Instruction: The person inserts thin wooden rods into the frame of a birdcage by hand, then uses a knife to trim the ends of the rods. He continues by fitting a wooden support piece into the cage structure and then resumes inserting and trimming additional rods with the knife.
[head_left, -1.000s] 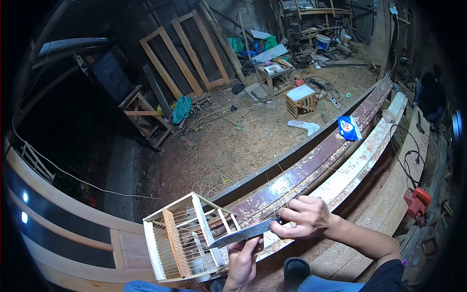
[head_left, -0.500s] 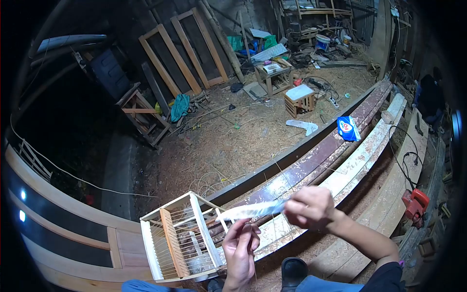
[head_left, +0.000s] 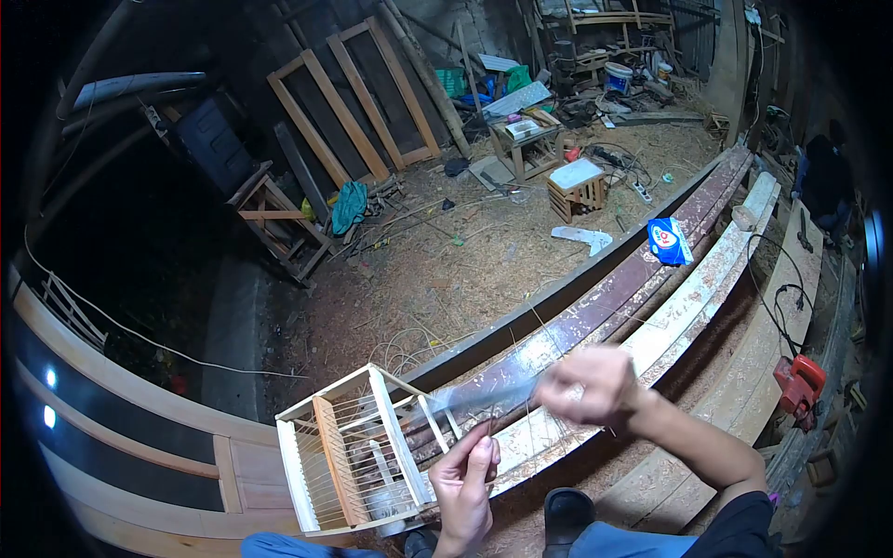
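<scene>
My right hand (head_left: 593, 383) is closed in a fist round the handle of a knife (head_left: 479, 396); hand and blade are smeared by motion. The blade points left, above my left hand (head_left: 462, 488), whose thumb and fingers are pinched together. A thin stick (head_left: 491, 424) seems to poke up from that pinch, mostly hidden by the fingers. Just left of this hand stands a small wooden cage (head_left: 398, 442) with thin upright bars and an orange-brown slatted middle piece.
Long planks (head_left: 688, 307) strewn with shavings run to the upper right, bearing a blue-and-white packet (head_left: 668, 242). A red power tool (head_left: 798, 383) with a black cord lies at right. A panelled wooden door (head_left: 186, 456) is at lower left. A slatted stool (head_left: 577, 186) stands on the shaving-covered floor.
The knife blade has swung lower and is more blurred, and my right hand has shifted slightly left. My left hand keeps its pinch near the cage. The whole view has tilted a little.
</scene>
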`<state>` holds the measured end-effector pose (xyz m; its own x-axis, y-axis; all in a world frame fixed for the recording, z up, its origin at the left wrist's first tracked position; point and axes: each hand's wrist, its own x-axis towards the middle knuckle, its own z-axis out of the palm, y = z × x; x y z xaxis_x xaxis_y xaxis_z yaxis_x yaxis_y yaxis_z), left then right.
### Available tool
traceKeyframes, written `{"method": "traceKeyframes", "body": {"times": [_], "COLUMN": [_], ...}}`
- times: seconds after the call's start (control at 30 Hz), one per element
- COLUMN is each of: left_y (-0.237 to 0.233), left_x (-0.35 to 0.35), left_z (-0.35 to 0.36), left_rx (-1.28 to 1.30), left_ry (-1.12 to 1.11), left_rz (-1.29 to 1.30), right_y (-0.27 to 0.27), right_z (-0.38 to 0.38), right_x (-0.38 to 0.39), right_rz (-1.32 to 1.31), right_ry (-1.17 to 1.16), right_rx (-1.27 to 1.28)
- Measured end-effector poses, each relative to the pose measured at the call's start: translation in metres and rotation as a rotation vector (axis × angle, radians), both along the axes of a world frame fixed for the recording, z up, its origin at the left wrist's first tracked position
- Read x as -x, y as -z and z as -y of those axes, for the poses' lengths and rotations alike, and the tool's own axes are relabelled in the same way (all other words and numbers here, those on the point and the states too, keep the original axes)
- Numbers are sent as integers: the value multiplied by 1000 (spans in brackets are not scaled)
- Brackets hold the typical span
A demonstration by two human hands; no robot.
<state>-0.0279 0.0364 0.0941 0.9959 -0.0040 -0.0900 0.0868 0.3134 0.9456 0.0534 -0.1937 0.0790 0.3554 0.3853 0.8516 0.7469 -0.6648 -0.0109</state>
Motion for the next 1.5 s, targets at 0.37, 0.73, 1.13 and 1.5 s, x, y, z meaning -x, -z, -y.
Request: {"method": "traceKeyframes", "body": {"times": [0.37,0.73,1.13,1.5], "left_y": [-4,-3,6,-2], "left_x": [4,4,6,0], "left_z": [9,-10,-3,-4], "left_rx": [146,146,337,207], "left_ry": [-22,112,97,107], "left_rz": [-54,-90,-88,-65], "right_y": [-7,-4,-8,15], "right_z": [-9,27,-10,43], "right_x": [21,-8,23,-25], "right_rz": [-121,-111,-71,-121], "right_ry": [-136,54,-196,151], "right_rx": [104,-52,63,-240]}}
